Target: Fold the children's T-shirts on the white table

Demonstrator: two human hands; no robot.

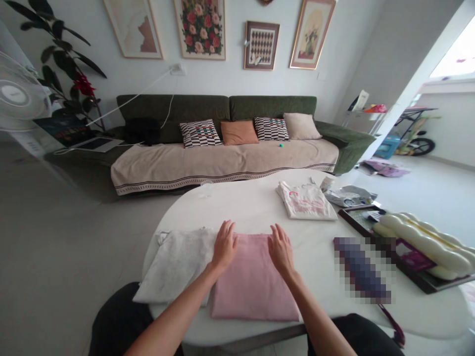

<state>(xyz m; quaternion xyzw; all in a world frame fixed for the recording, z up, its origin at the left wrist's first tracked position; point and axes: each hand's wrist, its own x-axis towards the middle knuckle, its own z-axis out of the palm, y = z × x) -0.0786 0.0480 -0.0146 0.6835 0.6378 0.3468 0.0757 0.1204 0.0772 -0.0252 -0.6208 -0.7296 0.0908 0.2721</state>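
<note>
A folded pink cloth [256, 282] lies flat on the white table [241, 207], right in front of me. My left hand [224, 244] rests at its far left corner, fingers stretched out. At the far right corner of the same cloth is my right hand [281, 249], its fingers extended too. Neither hand grips anything. Left of the pink cloth, close beside it, a light grey folded garment [178, 264] reaches over the table's near left edge. Farther back on the right lies a folded white T-shirt [308, 201] with a reddish print.
On the table's right are a dark tray [426, 286] with a cream puffy item [426, 242], a pixelated dark item [361, 272] with a strap, and a silver packet [351, 196]. Beyond stands a green sofa [178, 109] with cushions. A fan [22, 94] is at far left.
</note>
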